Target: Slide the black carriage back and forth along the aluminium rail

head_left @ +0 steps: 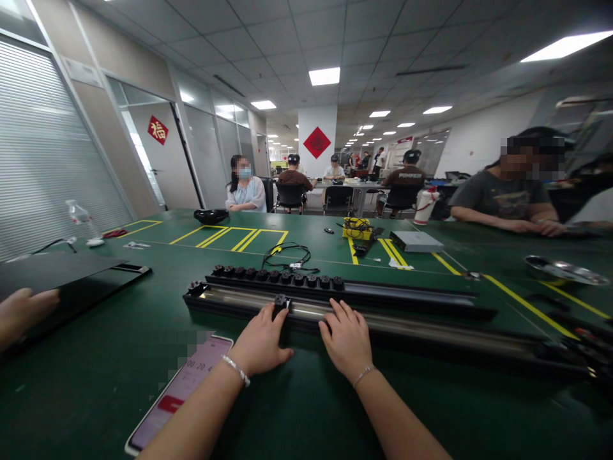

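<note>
A long black rail [407, 331] with a shiny channel along its top lies across the table in front of me. My left hand [261, 338] has its fingers closed round a small black block [281, 301] seated on this rail, while the thumb stands apart. My right hand [348, 337] rests with spread fingertips on the rail's near edge and top, holding nothing. Just behind lies a second black rail [412, 298], carrying a row of several similar black blocks [286, 278] on its left part.
A phone [191, 386] showing a timer lies left of my forearm. At the far left another person's hand [29, 310] touches a black flat panel [71, 281]. Beyond the rails are a cable [292, 259], a yellow object [357, 228], a grey box [416, 241] and a metal dish [567, 269].
</note>
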Action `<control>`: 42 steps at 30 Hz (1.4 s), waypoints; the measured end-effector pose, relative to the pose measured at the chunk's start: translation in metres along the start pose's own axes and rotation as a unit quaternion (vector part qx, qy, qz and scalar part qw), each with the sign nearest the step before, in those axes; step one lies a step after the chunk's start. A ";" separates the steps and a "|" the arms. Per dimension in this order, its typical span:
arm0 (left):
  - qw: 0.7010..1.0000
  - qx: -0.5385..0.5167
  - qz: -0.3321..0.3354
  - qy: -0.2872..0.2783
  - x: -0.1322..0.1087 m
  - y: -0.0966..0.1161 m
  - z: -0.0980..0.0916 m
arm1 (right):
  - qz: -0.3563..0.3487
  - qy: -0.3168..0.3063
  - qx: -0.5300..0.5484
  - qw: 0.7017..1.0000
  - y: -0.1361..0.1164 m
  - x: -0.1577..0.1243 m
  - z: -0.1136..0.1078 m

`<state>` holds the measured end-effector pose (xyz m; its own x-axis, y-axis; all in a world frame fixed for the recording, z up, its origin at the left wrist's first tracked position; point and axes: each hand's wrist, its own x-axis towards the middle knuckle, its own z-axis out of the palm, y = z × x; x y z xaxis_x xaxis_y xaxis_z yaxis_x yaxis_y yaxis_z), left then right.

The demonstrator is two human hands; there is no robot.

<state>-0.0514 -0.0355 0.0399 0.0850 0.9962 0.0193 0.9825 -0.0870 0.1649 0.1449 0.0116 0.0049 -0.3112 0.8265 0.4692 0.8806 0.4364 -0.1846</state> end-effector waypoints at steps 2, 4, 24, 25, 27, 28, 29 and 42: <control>1.000 -0.002 -0.001 -0.001 0.000 0.000 0.001 | 0.003 0.002 -0.002 1.000 0.000 0.000 0.000; 1.000 -0.005 0.001 -0.003 0.000 0.000 0.001 | 0.003 0.003 -0.002 1.000 0.000 0.000 0.000; 1.000 -0.009 -0.005 -0.019 -0.001 0.009 -0.002 | 0.001 0.004 0.002 1.000 0.000 0.000 0.001; 1.000 -0.008 -0.005 -0.018 -0.001 0.008 -0.002 | 0.000 0.002 0.003 1.000 0.000 0.000 0.000; 1.000 -0.005 -0.002 -0.013 -0.001 0.008 -0.001 | 0.001 0.002 0.005 1.000 0.000 0.001 0.000; 1.000 -0.005 0.000 -0.011 -0.001 0.007 0.000 | 0.001 0.003 0.005 1.000 0.000 0.001 0.000; 1.000 -0.004 0.002 -0.008 0.000 0.007 0.000 | 0.000 0.004 0.006 1.000 0.000 0.000 0.000; 1.000 -0.010 -0.004 -0.010 0.000 0.008 0.002 | -0.002 0.006 0.002 1.000 0.000 0.000 0.001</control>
<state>-0.0436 -0.0358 0.0395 0.0809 0.9967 -0.0021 0.9797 -0.0791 0.1843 0.1443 0.0119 0.0045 -0.3099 0.8205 0.4804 0.8779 0.4410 -0.1869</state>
